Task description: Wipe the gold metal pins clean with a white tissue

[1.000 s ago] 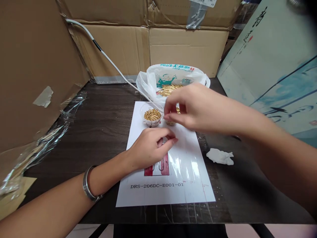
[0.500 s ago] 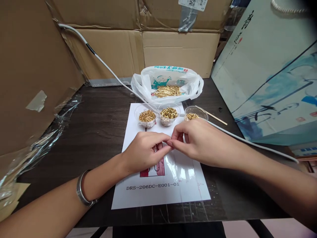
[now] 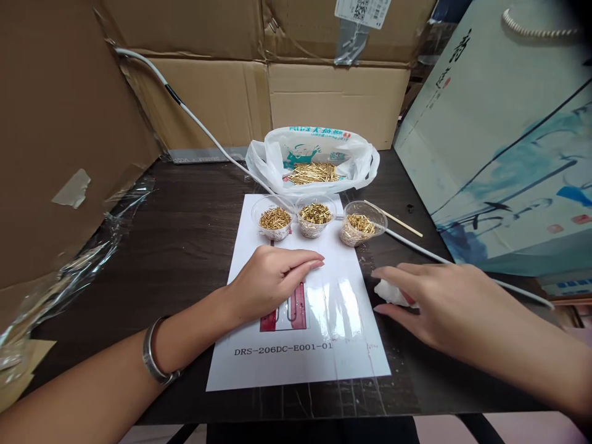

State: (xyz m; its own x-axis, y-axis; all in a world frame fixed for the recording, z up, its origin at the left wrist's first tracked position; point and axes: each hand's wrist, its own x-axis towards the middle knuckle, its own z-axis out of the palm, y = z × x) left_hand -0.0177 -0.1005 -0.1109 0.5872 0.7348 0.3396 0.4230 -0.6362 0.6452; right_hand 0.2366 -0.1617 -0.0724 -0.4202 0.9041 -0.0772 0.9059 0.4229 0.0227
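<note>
- Head view, centre: left hand (image 3: pixel 263 280) over printed sheet (image 3: pixel 342 364); grip closed, contents hidden.
- Right of centre: right hand (image 3: pixel 437 302), grip parted around crumpled white tissue (image 3: pixel 387 292).
- Above hands: three clear cups (image 3: pixel 311 231), gold-coloured pieces (image 3: pixel 315 213) inside.

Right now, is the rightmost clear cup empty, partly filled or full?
Partly filled: gold pieces lie in the rightmost clear cup, below its bare rim.
</note>
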